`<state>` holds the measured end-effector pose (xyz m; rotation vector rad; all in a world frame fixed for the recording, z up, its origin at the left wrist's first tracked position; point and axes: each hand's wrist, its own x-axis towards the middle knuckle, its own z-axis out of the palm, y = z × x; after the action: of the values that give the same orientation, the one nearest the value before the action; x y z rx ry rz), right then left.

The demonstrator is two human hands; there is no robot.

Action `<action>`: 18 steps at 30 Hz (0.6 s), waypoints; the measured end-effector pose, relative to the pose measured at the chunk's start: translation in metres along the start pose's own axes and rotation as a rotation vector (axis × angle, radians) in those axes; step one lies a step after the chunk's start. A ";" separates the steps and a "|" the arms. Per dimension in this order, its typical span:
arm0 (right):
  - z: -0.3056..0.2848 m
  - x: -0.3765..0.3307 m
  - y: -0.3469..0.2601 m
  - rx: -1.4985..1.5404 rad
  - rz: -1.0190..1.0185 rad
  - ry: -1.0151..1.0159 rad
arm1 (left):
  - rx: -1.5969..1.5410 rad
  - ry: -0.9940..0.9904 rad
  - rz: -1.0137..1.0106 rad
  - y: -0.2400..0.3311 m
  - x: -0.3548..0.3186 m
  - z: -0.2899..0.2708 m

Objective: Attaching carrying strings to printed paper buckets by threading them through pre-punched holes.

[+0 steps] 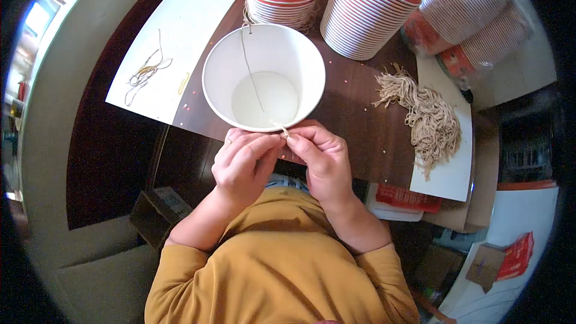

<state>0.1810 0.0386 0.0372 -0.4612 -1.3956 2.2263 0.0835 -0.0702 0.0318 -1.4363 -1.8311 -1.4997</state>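
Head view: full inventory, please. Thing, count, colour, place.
White paper bowl: one, near table edge, centre.
Thin tan string: one, running across the bowl to the fingers.
Stacks of orange-and-white paper bowls: several, far side and right.
Bundle of tan strings: one, right, on white sheet.
Loose string scraps: few, yellowish, on left white sheet.
Dark brown wooden table: one.
Left hand, right hand: fingers pinching the string end at the bowl rim.
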 end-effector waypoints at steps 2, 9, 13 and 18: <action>-0.001 0.000 0.000 0.042 0.032 0.002 | 0.028 0.014 0.052 -0.002 -0.001 0.001; 0.001 -0.001 0.006 -0.018 -0.007 0.023 | 0.098 -0.016 0.131 -0.003 -0.003 -0.002; 0.003 -0.003 0.005 -0.261 -0.136 0.050 | 0.117 -0.016 0.131 -0.001 -0.002 -0.003; 0.005 -0.002 0.002 -0.458 -0.313 0.048 | 0.158 -0.049 0.123 0.000 -0.001 -0.006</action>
<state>0.1797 0.0333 0.0374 -0.4064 -1.8160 1.6383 0.0819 -0.0757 0.0327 -1.4919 -1.8090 -1.2430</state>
